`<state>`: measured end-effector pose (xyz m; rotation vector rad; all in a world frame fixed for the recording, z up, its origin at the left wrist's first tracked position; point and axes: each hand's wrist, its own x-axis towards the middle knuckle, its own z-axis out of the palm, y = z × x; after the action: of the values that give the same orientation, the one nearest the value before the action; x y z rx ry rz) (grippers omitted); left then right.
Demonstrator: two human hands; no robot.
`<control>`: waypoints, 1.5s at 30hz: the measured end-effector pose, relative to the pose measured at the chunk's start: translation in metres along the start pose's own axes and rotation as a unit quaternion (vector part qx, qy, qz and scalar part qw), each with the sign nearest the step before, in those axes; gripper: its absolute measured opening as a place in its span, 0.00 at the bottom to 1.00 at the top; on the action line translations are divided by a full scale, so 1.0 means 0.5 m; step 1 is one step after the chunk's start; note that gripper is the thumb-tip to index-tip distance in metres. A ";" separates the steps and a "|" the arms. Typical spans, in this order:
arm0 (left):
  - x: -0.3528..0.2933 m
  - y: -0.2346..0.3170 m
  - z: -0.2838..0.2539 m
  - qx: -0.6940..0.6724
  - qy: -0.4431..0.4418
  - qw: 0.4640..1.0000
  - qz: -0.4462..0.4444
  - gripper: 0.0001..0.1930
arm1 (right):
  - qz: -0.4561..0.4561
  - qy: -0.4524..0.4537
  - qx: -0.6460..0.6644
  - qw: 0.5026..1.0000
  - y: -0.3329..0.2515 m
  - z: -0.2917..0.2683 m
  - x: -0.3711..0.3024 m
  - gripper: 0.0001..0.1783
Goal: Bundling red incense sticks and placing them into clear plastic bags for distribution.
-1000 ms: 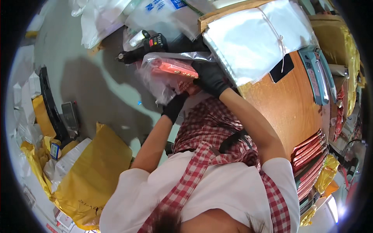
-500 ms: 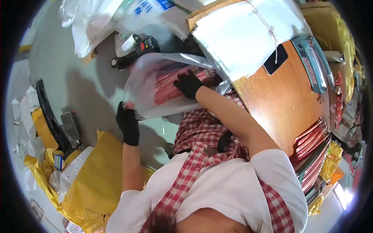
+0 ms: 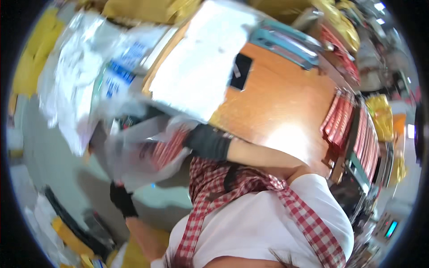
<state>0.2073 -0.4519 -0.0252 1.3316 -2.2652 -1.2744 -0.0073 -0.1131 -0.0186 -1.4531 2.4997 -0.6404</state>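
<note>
A clear plastic bag [image 3: 129,156] hangs between my hands at the left of the desk, with several red printed packets [image 3: 167,149] inside. My right hand [image 3: 206,142], in a black glove, is closed at the bag's right end, beside the packets. Whether its fingers hold a packet as well as the plastic is hidden. At the bag's lower left corner, my left hand [image 3: 121,199], also black-gloved, pinches the plastic. Motion blurs both hands and the bag.
A wooden desk [image 3: 277,102] bears a white-covered stack [image 3: 192,62], a dark phone [image 3: 241,71] and a teal sealer-like device [image 3: 286,42]. Red packets [image 3: 342,116] stand in rows at its right. White plastic bags [image 3: 73,85] lie at the far left.
The view has turned toward the right. My right hand has gone from lying over the packets to closing at the bag's right end. My left hand stays at the bag's corner.
</note>
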 end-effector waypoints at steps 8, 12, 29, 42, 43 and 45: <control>0.031 0.173 0.130 0.450 0.100 0.735 0.497 0.16 | -0.037 0.229 -0.034 0.972 0.002 -0.049 -0.110 0.10; -0.096 0.421 0.342 0.138 -0.176 0.823 0.522 0.21 | 0.179 0.203 0.068 0.960 0.011 -0.141 -0.270 0.08; -0.459 0.462 0.687 0.114 -0.565 0.431 0.695 0.13 | 0.559 0.342 0.052 0.754 -0.043 -0.056 -0.614 0.18; -0.324 0.455 0.647 0.124 -0.558 0.596 0.564 0.20 | 0.381 0.306 0.226 0.842 0.146 -0.088 -0.445 0.07; -0.324 0.453 0.643 0.096 -0.551 0.621 0.548 0.21 | 0.293 0.382 0.475 0.736 0.184 -0.083 -0.427 0.06; -0.302 0.433 0.614 -0.006 -0.576 0.694 0.431 0.14 | 0.269 0.306 0.216 0.887 0.187 -0.186 -0.332 0.04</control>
<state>-0.0110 -0.1110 -0.0090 -0.9538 -2.8160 -1.8446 -0.0300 0.0954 0.0124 -0.3865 2.7214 -1.5792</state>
